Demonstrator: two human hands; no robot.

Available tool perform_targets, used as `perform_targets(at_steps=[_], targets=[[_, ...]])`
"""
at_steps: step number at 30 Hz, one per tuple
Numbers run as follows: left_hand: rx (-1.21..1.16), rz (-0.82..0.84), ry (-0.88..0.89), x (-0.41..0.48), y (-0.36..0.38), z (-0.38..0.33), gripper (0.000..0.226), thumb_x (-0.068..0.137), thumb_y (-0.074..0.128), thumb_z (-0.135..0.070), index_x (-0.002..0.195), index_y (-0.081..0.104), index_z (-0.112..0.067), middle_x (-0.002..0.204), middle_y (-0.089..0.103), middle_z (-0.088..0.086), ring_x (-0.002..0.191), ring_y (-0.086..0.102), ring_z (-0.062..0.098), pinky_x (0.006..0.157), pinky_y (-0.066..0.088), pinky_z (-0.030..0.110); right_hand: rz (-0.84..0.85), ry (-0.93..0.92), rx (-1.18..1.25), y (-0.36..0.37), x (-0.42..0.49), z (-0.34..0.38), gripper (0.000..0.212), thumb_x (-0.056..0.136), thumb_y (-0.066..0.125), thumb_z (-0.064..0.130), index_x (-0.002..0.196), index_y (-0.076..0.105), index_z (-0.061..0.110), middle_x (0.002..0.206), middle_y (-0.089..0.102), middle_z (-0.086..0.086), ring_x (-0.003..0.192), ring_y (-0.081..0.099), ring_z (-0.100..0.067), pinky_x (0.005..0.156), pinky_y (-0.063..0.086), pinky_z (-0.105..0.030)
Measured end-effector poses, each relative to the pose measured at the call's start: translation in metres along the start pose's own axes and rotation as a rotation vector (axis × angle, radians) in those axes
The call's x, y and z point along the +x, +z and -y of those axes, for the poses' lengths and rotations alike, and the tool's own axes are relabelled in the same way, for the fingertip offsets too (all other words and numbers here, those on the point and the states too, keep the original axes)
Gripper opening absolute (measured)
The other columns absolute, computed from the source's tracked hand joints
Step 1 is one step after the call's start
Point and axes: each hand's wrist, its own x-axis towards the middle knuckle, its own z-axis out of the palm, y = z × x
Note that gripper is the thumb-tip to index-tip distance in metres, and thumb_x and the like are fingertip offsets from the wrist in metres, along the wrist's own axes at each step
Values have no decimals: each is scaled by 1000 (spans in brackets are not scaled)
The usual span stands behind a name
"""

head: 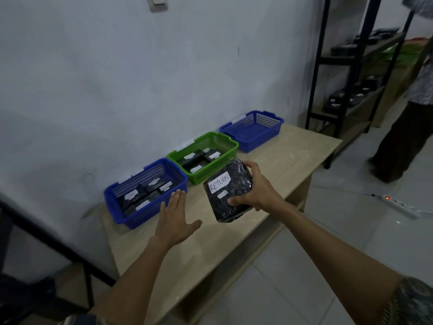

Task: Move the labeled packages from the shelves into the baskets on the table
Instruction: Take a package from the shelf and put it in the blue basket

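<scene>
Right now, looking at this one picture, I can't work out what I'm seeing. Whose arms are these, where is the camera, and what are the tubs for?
There is no machine here. A person wears a camera on their head, so you look down along their own two arms. The right hand grips a black wrapped package with a white label reading RETURN. The left hand is open and flat, holding nothing. Below them is a pale wooden table with three plastic baskets against the wall. The near blue basket and the green basket hold similar black labelled packages. The far blue basket shows none. At the right stand dark metal shelves with more packages, and another person is partly in view.
</scene>
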Motion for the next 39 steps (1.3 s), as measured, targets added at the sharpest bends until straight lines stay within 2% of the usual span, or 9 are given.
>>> perform_targets(at_steps=[3,8,16,20,27,30,33,39], targets=[[-33,-29,1,41,3,-32,100,86,54,-61,153,-3,-14,161,-9,2,148,-9,17,119,-5,44,15,-12,10,-39,34,-14,103,57,90,18,137,27,32,125,49,1,102,57,-24,39,43,-15],[-19,-18,21,102,15,-67,98,87,50,-63,154,-3,-14,161,-8,2,148,-9,16,119,-5,45,7,13,25,-82,89,-42,101,58,90,18,136,28,30,125,48,1,103,56,-23,41,42,-10],[-34,7,16,234,49,-94,98,86,51,-63,154,2,-13,162,-4,4,148,-5,18,119,-1,45,-5,69,38,-127,209,-89,101,58,90,21,136,27,30,125,47,2,105,55,-21,43,42,-12],[-36,37,22,298,58,-108,99,85,52,-64,153,2,-13,162,-4,4,148,-6,18,119,-1,45,8,101,20,-147,268,-107,100,59,90,22,136,26,31,128,45,3,107,54,-20,48,41,-11],[-50,92,-27,393,82,-142,105,82,53,-68,153,0,-12,162,-6,3,148,-7,17,118,-5,44,39,140,45,-186,366,-148,102,59,90,21,137,25,30,125,46,2,105,56,-23,43,44,-17],[-60,119,-88,425,94,-158,110,79,54,-72,153,0,-11,162,-6,4,148,-7,17,118,-5,44,89,163,70,-199,408,-169,102,59,89,18,138,25,27,128,46,0,110,55,-24,45,42,-14],[-54,150,-146,452,106,-173,115,75,54,-75,153,-1,-11,161,-8,3,148,-9,17,119,-4,45,136,152,76,-209,451,-187,99,61,88,15,137,26,26,126,45,1,106,54,-23,41,40,-9],[-89,176,-246,496,123,-186,122,70,50,-82,153,-1,-9,161,-8,4,148,-10,18,119,-4,48,201,181,57,-204,517,-208,102,62,89,19,141,24,24,123,37,7,109,48,-18,56,42,-19]])
